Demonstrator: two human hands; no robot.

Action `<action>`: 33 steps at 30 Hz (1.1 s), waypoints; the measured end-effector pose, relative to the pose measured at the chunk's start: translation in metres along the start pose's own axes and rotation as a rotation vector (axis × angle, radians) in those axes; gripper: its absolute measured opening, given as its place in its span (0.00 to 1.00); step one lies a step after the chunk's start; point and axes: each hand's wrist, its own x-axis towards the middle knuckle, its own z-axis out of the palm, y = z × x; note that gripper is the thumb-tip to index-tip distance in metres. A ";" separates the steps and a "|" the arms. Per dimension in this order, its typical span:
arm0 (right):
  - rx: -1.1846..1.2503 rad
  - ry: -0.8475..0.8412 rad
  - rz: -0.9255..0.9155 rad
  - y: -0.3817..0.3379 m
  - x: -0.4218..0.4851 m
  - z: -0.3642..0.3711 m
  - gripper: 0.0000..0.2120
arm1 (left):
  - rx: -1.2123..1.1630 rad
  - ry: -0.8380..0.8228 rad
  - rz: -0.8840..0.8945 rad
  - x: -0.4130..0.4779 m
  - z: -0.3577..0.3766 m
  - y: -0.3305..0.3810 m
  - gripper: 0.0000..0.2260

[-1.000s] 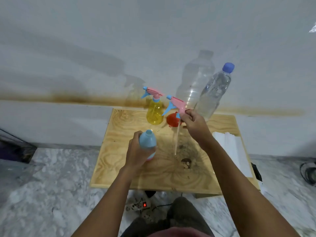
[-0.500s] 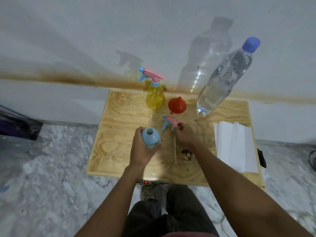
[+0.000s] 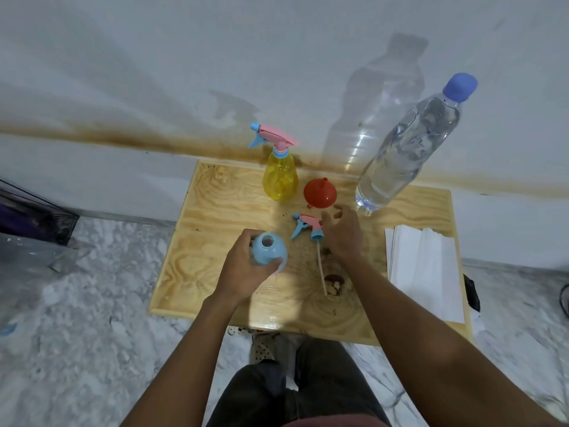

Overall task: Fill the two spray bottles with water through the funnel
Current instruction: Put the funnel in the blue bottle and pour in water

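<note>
My left hand (image 3: 243, 268) grips an open-necked blue spray bottle (image 3: 268, 248) standing on the wooden table (image 3: 215, 217). Its pink and blue spray head (image 3: 308, 228) lies flat on the table beside it, dip tube pointing toward me. Just right of that head my right hand (image 3: 341, 234) hovers with fingers spread, holding nothing, fingertips near the red funnel (image 3: 320, 192), which sits upside down. A yellow spray bottle (image 3: 279, 174) with its spray head on stands at the back. A large clear water bottle (image 3: 403, 149) with a blue cap stands at the back right.
A stack of white paper towels (image 3: 425, 266) lies on the table's right side. A dark knot hole (image 3: 334, 283) marks the wood near the dip tube's end. The wall runs right behind the table. A power strip (image 3: 243, 331) lies on the marble floor under the front edge.
My right hand lowered the spray head from the air onto the table and let go, then opened and moved toward the funnel. My left hand kept its hold on the blue bottle.
</note>
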 end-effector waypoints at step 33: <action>0.389 0.035 -0.331 -0.081 -0.058 -0.070 0.08 | 0.072 0.017 0.221 -0.012 -0.031 0.044 0.40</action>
